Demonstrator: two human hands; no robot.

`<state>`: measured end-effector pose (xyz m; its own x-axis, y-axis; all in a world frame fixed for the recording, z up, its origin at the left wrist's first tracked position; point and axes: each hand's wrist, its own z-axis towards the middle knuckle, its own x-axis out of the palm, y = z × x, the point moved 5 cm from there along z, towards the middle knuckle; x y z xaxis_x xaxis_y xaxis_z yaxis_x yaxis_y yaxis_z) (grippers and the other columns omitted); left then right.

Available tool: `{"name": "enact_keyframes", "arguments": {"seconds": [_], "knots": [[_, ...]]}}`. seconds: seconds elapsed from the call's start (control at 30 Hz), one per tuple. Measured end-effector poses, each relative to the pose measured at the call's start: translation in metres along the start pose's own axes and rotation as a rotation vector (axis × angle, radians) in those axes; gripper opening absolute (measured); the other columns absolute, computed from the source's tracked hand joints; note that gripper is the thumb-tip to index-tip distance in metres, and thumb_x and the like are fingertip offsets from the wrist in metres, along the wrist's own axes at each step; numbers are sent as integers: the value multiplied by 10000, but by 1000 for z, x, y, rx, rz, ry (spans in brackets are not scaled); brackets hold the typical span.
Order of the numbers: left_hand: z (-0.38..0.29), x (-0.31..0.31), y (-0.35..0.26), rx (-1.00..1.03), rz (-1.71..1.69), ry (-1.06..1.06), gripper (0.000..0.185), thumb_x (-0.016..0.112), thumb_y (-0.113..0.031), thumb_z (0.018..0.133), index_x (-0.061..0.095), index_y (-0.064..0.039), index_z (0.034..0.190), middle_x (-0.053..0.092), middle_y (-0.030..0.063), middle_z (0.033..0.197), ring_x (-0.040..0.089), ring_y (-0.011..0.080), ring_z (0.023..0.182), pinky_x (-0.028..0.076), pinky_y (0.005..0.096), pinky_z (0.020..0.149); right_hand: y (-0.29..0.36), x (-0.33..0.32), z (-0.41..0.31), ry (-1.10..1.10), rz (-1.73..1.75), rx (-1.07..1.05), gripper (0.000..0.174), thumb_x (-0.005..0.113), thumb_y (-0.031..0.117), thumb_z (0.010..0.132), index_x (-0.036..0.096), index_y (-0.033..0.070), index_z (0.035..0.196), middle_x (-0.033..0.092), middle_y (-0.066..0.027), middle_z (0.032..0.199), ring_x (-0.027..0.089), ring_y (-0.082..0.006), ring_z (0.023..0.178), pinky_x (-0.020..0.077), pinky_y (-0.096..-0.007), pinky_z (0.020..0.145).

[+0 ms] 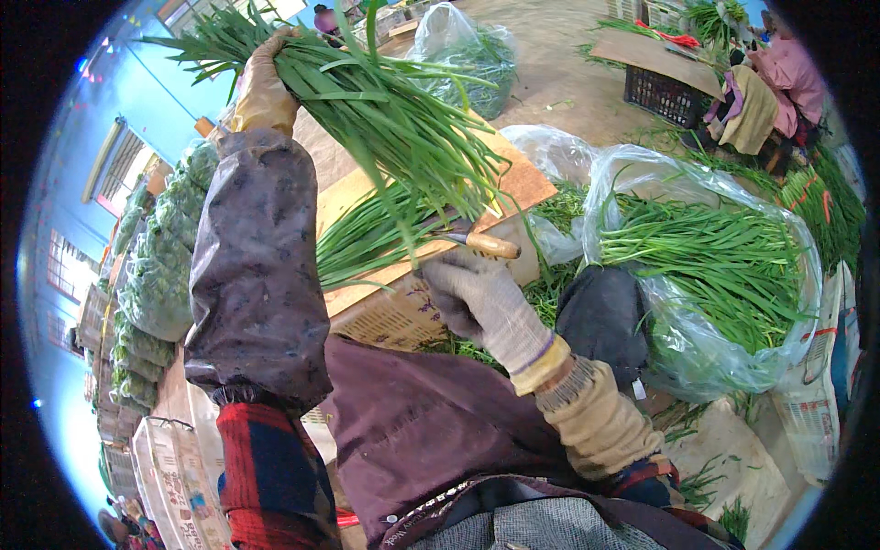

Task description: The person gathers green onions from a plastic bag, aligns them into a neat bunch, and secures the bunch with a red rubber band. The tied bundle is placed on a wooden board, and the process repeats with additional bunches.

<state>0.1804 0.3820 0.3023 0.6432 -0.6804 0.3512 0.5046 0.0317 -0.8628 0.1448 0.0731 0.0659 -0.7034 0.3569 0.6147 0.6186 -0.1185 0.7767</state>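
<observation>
My left hand (pixel 265 82), in a yellowish rubber glove, grips a large bunch of long flat green leaves, apparently garlic chives (pixel 385 113). It holds them up at arm's length, with the stem ends hanging to the right. Beneath lies a second bunch of chives (pixel 368 237) on a wooden board (pixel 526 182), which rests on a plastic crate (pixel 392 320). A knife with a wooden handle (pixel 493 245) lies at the board's near right edge, its blade partly hidden. Just below that handle is my right hand (pixel 481 295), in a white knit glove, fingers curled; one leaf tip hangs by its fingertips.
An open clear plastic bag (pixel 784 371) of chives (pixel 708 261) stands at right, beside a black cloth-like item (pixel 605 323). Filled bags (pixel 161 275) are stacked along the left. Another person (pixel 784 82) sits at upper right near a board-topped black crate (pixel 660 96).
</observation>
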Motion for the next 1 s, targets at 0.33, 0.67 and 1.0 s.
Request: {"name": "enact_keyframes", "arguments": {"seconds": [0.33, 0.67, 1.0], "knots": [[-17, -20, -2, 46, -56, 21, 189, 657, -190, 922, 659, -22, 1009, 717, 163, 988, 705, 307, 875, 596, 443, 836, 27, -52, -40, -418, -485, -720, 472, 642, 212, 947, 513, -16, 1339, 681, -86, 977, 644, -104, 758, 523, -243, 656], [-33, -19, 5, 89, -80, 15, 210, 660, -184, 917, 677, -15, 1040, 723, 147, 962, 710, 309, 838, 610, 440, 779, 31, -43, 7, -353, -817, -641, 260, 646, 238, 947, 644, 51, 1127, 672, -84, 802, 651, -216, 660, 502, -337, 574], [-29, -72, -1, 218, -131, 77, 251, 622, -191, 944, 660, -3, 1106, 699, 154, 1088, 681, 279, 966, 572, 414, 879, -40, -50, -82, -25, -950, -110, 304, 634, 249, 926, 628, 52, 1158, 670, -101, 833, 659, -244, 759, 528, -360, 699]]}}
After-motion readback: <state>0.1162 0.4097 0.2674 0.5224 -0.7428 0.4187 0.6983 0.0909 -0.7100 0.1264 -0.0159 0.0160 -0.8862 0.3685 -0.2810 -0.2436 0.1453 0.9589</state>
